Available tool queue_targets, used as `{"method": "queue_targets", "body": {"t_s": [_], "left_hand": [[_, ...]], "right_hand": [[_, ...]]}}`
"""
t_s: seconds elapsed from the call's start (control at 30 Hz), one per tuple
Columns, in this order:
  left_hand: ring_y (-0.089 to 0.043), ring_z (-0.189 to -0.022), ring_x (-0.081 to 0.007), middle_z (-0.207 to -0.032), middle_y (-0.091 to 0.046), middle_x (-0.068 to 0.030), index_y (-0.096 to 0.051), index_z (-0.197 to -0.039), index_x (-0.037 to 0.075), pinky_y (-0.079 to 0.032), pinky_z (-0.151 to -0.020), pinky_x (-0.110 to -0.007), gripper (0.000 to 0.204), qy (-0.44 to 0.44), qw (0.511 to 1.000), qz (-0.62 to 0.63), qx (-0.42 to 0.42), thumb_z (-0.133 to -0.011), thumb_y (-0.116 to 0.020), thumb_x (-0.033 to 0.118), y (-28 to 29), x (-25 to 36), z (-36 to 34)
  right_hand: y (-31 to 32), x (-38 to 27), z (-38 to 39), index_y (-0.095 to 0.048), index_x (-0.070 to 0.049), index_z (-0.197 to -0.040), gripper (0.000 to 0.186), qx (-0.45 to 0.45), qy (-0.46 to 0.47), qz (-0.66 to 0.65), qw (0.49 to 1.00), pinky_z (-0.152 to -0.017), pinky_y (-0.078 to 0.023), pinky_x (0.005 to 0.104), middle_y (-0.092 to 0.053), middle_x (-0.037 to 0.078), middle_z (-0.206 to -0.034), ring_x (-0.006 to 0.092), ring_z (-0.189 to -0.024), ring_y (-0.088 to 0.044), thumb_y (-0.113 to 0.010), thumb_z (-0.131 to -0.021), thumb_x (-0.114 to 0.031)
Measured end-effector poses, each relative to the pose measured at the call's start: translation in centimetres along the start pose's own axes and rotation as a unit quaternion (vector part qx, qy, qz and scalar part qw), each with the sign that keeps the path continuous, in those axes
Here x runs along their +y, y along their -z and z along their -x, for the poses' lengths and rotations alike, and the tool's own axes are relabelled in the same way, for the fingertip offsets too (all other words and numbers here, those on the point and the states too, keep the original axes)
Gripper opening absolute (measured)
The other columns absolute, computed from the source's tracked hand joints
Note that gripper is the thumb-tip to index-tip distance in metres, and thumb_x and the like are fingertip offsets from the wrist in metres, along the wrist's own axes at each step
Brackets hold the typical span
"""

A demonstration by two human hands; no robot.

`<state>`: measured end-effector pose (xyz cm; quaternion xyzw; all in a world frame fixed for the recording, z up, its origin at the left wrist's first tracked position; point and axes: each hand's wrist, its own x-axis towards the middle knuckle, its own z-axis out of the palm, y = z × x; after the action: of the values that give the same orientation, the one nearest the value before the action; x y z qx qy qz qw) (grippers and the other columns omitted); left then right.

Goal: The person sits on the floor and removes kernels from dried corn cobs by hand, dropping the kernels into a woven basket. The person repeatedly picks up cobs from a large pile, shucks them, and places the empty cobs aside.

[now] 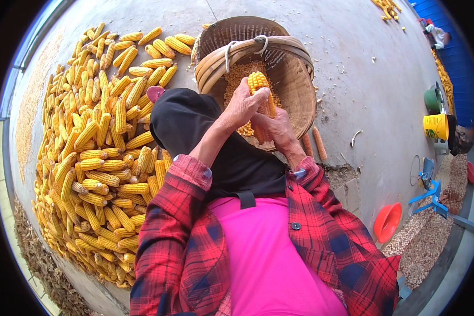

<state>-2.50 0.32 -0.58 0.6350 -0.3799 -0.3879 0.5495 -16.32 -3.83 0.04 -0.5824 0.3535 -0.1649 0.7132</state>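
An upright ear of yellow corn point(258, 81) is gripped by my left hand point(240, 105) near its upper part and by my right hand point(278, 132) lower down, both with fingers wrapped round it. The hands are above a woven bamboo basket point(302, 95) with a thick rim and rope ties, holding loose kernels point(235, 79). A second basket point(223, 30) sits behind it. Two bare cobs point(318, 142) lie beside the basket on the right. Black cloth point(184, 121) covers my lap, left of and below the hands. The lower end of the ear is partly hidden by my fingers.
A big pile of corn ears point(100, 200) spreads on the concrete at left. At right stand a green bucket point(433, 98), a yellow bucket point(435, 126), a blue frame point(426, 194) and an orange basin point(387, 221). People point(437, 35) are partly visible at the far right.
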Motion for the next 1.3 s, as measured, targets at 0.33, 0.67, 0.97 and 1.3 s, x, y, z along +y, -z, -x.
{"method": "queue_targets", "body": {"t_s": [0.33,0.67,0.97,1.3], "left_hand": [[-0.055,-0.096,-0.0103,-0.108,-0.057,-0.0048,-0.047,-0.121,0.002,-0.046,-0.086,-0.027,0.043,0.010,0.982,0.156,-0.102,-0.085,-0.066,0.016,0.0,0.5,0.4],[-0.055,-0.101,-0.0091,-0.110,-0.059,0.0002,-0.054,-0.120,0.004,-0.043,-0.091,-0.026,0.038,0.064,0.955,0.263,-0.123,-0.086,-0.064,0.019,0.8,1.4,0.6],[-0.045,-0.121,-0.0153,-0.138,-0.044,-0.0074,-0.027,-0.145,0.004,-0.038,-0.097,-0.029,0.080,0.077,0.963,0.197,-0.166,-0.082,-0.071,0.026,0.0,2.1,1.7],[-0.062,-0.071,-0.0165,-0.088,-0.060,-0.0087,-0.043,-0.123,0.003,-0.053,-0.057,-0.030,0.059,0.195,0.938,0.200,-0.207,-0.074,-0.073,0.016,-1.7,2.3,1.6]], "right_hand": [[1.0,1.8,-0.9,-0.059,-0.004,-0.107,0.038,0.087,0.102,0.132,0.982,-0.061,-0.046,0.0200,-0.062,-0.002,-0.088,0.0044,-0.075,-0.056,-0.077,-0.078,-0.021],[2.0,0.0,0.0,-0.059,-0.003,-0.109,0.042,-0.011,0.041,-0.022,0.999,-0.071,-0.046,0.0227,-0.061,0.001,-0.094,0.0060,-0.082,-0.055,-0.069,-0.084,-0.036],[1.5,-0.9,-2.0,-0.055,-0.005,-0.101,0.048,0.057,0.055,-0.271,0.959,-0.071,-0.049,0.0250,-0.059,0.004,-0.092,0.0109,-0.082,-0.059,-0.054,-0.090,-0.052],[1.8,-1.3,-3.9,-0.052,-0.007,-0.106,0.034,0.142,0.124,-0.214,0.958,-0.063,-0.053,0.0284,-0.062,0.008,-0.088,0.0150,-0.072,-0.061,-0.066,-0.087,-0.031]]}}
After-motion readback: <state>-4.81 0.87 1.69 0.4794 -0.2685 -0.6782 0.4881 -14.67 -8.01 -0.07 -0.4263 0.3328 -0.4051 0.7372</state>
